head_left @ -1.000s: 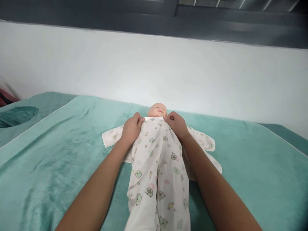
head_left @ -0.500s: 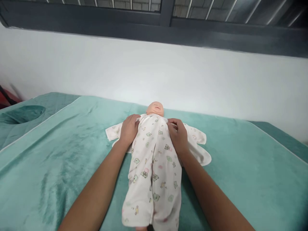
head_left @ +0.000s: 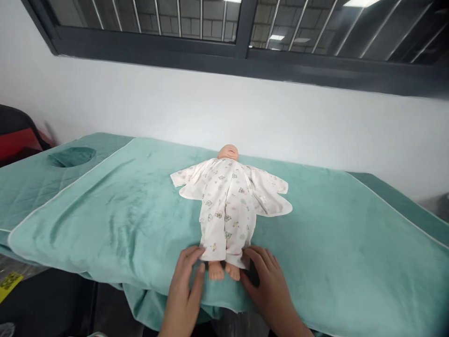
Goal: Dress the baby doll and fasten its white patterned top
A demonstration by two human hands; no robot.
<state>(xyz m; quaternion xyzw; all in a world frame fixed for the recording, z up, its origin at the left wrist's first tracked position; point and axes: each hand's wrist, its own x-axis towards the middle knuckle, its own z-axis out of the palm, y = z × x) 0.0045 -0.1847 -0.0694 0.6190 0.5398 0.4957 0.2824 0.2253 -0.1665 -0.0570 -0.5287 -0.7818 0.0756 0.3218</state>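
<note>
A baby doll (head_left: 228,152) lies on its back on a teal blanket (head_left: 122,210), head toward the wall. It wears a white printed romper (head_left: 226,206) with sleeves spread sideways. Its bare feet (head_left: 224,271) stick out at the near end. My left hand (head_left: 185,285) lies flat on the blanket just left of the feet, fingertips touching the left trouser hem, fingers apart. My right hand (head_left: 268,285) lies flat to the right of the feet, fingers spread, touching the right hem. Neither hand holds anything.
The blanket covers a padded teal table (head_left: 42,173) with a face hole (head_left: 72,156) at the far left. A white wall and a dark barred window (head_left: 245,28) stand behind. A red and black chair (head_left: 16,135) sits at the left edge.
Both hands have slid from the doll's chest and shoulders down to the trouser hems by its feet. The view has pulled back and risen, showing the table's near edge.
</note>
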